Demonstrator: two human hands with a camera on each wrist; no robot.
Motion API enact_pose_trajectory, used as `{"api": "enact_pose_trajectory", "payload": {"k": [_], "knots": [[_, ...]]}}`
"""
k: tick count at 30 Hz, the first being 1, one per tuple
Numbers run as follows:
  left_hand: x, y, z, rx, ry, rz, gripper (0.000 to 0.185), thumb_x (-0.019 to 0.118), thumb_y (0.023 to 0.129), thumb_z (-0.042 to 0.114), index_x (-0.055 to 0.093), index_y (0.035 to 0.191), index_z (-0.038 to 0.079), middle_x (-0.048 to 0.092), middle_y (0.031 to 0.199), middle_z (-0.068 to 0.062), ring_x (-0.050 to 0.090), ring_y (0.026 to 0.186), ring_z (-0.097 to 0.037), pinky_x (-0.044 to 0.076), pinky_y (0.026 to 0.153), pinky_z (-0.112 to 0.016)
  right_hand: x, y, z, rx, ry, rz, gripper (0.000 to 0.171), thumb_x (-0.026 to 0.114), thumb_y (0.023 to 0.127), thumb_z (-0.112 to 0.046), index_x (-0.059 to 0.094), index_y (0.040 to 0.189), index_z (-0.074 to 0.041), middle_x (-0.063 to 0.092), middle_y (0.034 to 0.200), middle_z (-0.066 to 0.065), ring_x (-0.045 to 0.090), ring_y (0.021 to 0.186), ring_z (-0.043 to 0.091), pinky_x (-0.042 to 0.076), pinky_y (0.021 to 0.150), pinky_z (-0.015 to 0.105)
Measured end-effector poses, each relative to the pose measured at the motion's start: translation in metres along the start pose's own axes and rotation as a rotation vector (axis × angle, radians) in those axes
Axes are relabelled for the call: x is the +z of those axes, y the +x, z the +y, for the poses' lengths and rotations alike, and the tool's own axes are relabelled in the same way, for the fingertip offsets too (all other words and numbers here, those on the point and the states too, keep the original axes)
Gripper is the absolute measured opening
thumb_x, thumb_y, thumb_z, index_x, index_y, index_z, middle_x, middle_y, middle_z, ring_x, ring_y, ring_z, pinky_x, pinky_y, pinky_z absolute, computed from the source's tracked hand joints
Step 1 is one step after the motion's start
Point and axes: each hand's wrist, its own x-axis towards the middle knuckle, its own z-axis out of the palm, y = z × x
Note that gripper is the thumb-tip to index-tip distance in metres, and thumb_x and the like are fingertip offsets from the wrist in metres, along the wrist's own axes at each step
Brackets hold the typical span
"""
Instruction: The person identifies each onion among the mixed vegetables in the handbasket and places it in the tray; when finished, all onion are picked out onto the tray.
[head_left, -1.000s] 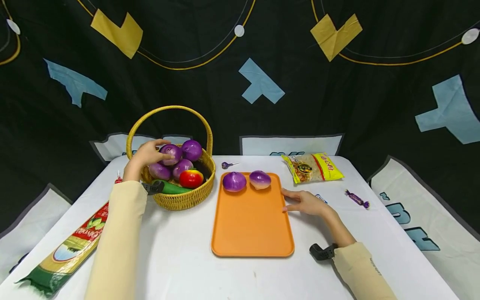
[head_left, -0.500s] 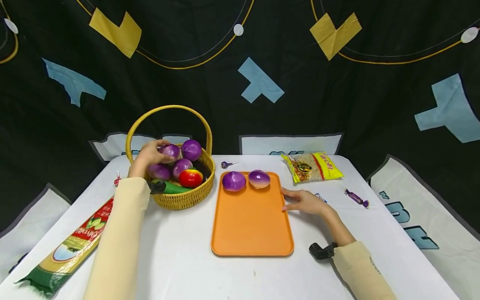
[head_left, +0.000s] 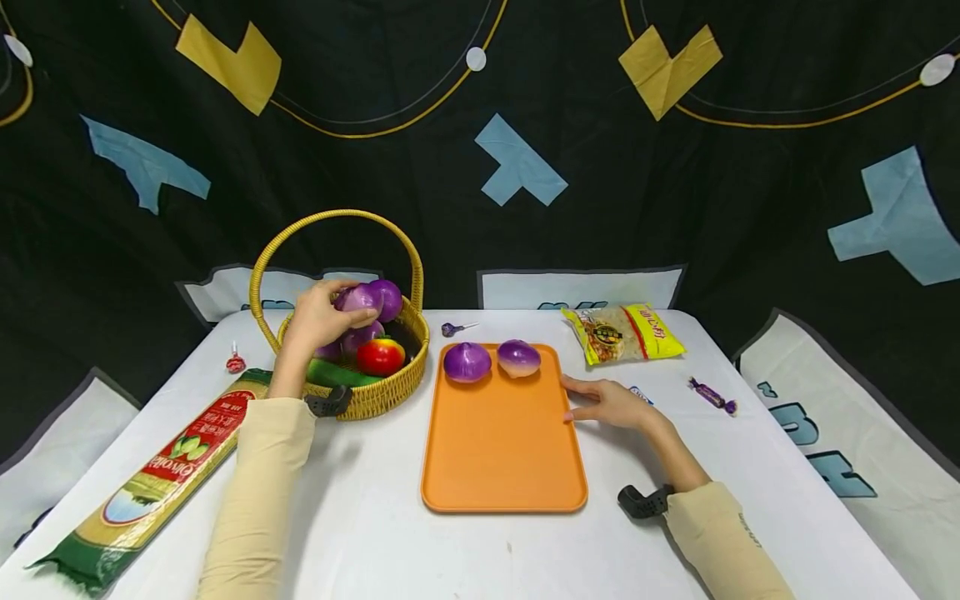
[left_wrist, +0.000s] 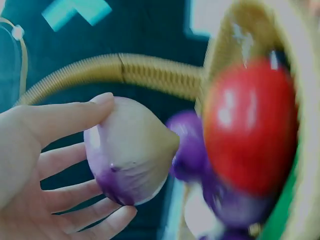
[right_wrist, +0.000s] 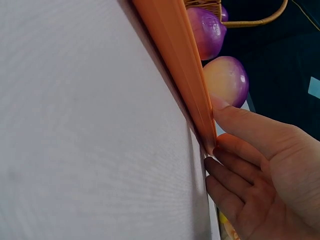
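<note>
In the head view my left hand (head_left: 318, 321) is over the wicker basket (head_left: 382, 400), its thumb and fingers round a purple-and-white onion (head_left: 363, 298). The left wrist view shows this onion (left_wrist: 135, 150) with its pale side and pointed tip toward the basket. Other purple onions (head_left: 390, 298), a red-yellow fruit (head_left: 381, 357) and a green vegetable (head_left: 341, 375) lie in the basket. My right hand (head_left: 615, 404) holds the right edge of the orange tray (head_left: 504, 450) between thumb and fingers. Two onions, one on the left (head_left: 467, 362) and one on the right (head_left: 519, 358), sit at the tray's far end.
A long green-and-red pack (head_left: 161, 475) lies left of the basket, beside a red lollipop (head_left: 236, 360). Behind the tray is a purple lollipop (head_left: 453, 329). A yellow food bag (head_left: 624, 335) and a purple wrapped candy (head_left: 712, 395) lie right. The basket's tall handle (head_left: 337, 213) arches above.
My left hand has closed round an onion at the top of the basket's heap and shifted it a little to the right and toward me. The right hand stays at the tray's edge.
</note>
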Motion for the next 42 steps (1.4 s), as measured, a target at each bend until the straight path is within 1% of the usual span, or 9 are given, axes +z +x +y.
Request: {"api": "enact_pose_trajectory", "payload": {"k": [5,10,14,18,23,27,29,34,42], "knots": [[0.015,-0.019,0.025,0.072,-0.023,-0.003,0.064,0.076,0.084,0.033,0.051,0.137,0.007,0.049,0.134,-0.025,0.045,0.119,-0.043,0.041,0.097,-0.059,0.0,0.0,-0.001,0.0,-0.004,-0.001,0.07,0.073,0.086,-0.032,0.043,0.143,-0.005,0.039,0.148,0.008,0.037,0.135,0.031,0.027,0.112,0.047],[0.03,-0.027,0.043,0.197,-0.049,-0.024,0.062,0.079,0.081,0.033,0.055,0.134,0.01,0.051,0.135,-0.02,0.045,0.12,-0.037,0.038,0.1,-0.056,-0.003,-0.001,-0.002,-0.005,-0.018,0.001,0.069,0.072,0.087,-0.031,0.043,0.144,-0.005,0.039,0.148,0.009,0.036,0.136,0.032,0.026,0.112,0.048],[0.043,-0.03,0.058,0.284,-0.046,-0.073,0.061,0.079,0.08,0.034,0.057,0.133,0.011,0.055,0.132,-0.015,0.049,0.121,-0.033,0.041,0.101,-0.052,-0.005,-0.002,-0.004,0.003,-0.015,0.002,0.07,0.072,0.087,-0.031,0.042,0.144,-0.004,0.038,0.149,0.009,0.034,0.136,0.032,0.025,0.112,0.05],[0.056,-0.032,0.066,0.375,-0.022,-0.145,0.058,0.08,0.08,0.029,0.059,0.131,0.011,0.056,0.13,-0.014,0.049,0.121,-0.034,0.039,0.103,-0.051,-0.005,-0.002,-0.005,0.006,-0.007,0.001,0.07,0.072,0.087,-0.033,0.042,0.144,-0.004,0.038,0.149,0.008,0.033,0.137,0.032,0.024,0.112,0.05],[0.073,-0.033,0.067,0.462,-0.012,-0.277,0.053,0.08,0.079,0.021,0.061,0.128,0.012,0.057,0.13,-0.012,0.048,0.122,-0.034,0.039,0.102,-0.052,-0.004,-0.002,-0.005,0.009,0.002,-0.008,0.07,0.072,0.087,-0.033,0.042,0.144,-0.004,0.037,0.149,0.009,0.032,0.138,0.032,0.023,0.112,0.05],[0.086,-0.033,0.065,0.504,0.005,-0.398,0.053,0.08,0.08,0.02,0.061,0.129,0.013,0.057,0.131,-0.01,0.048,0.124,-0.031,0.041,0.102,-0.05,-0.004,-0.002,-0.005,0.009,0.004,-0.005,0.07,0.072,0.087,-0.032,0.042,0.144,-0.003,0.038,0.149,0.008,0.033,0.137,0.031,0.023,0.112,0.05],[0.092,-0.033,0.064,0.509,0.007,-0.439,0.053,0.08,0.08,0.021,0.061,0.129,0.014,0.057,0.132,-0.01,0.049,0.123,-0.031,0.042,0.101,-0.049,-0.004,-0.002,-0.004,0.012,0.007,-0.007,0.07,0.072,0.087,-0.033,0.042,0.144,-0.004,0.038,0.149,0.008,0.033,0.138,0.031,0.023,0.113,0.05],[0.101,-0.035,0.062,0.497,-0.001,-0.513,0.053,0.081,0.079,0.019,0.062,0.128,0.013,0.055,0.133,-0.013,0.05,0.122,-0.032,0.044,0.1,-0.049,-0.003,-0.001,-0.004,0.01,0.012,-0.013,0.071,0.072,0.087,-0.033,0.041,0.144,-0.004,0.037,0.15,0.009,0.033,0.137,0.032,0.024,0.112,0.049],[0.109,-0.035,0.056,0.547,0.04,-0.588,0.05,0.079,0.08,0.013,0.062,0.127,0.011,0.057,0.133,-0.01,0.05,0.124,-0.029,0.041,0.104,-0.045,-0.002,-0.001,-0.004,-0.006,0.007,-0.019,0.07,0.072,0.088,-0.031,0.042,0.144,-0.002,0.038,0.149,0.01,0.034,0.137,0.032,0.025,0.112,0.049]]}}
